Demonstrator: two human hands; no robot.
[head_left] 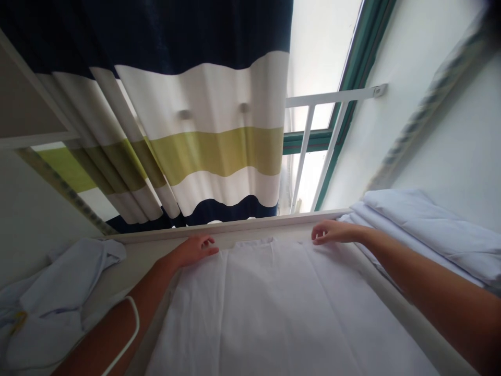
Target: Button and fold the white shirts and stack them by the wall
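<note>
A white cloth garment lies spread out flat in front of me, with lengthwise creases and a small raised piece like a collar at its far edge. My left hand rests by its far left corner, fingers loosely bent and a gap showing between thumb and fingers. At the far right corner is my right hand, its fingers curled downward but apart, the tips close to or touching the cloth. No cloth is visibly pinched in either hand. A white cord crosses my left forearm.
Folded white cloths are stacked at the right by the wall. Rumpled white cloth lies at the left. Beyond the pale board edge hang a striped curtain and a white railing before a green-framed window.
</note>
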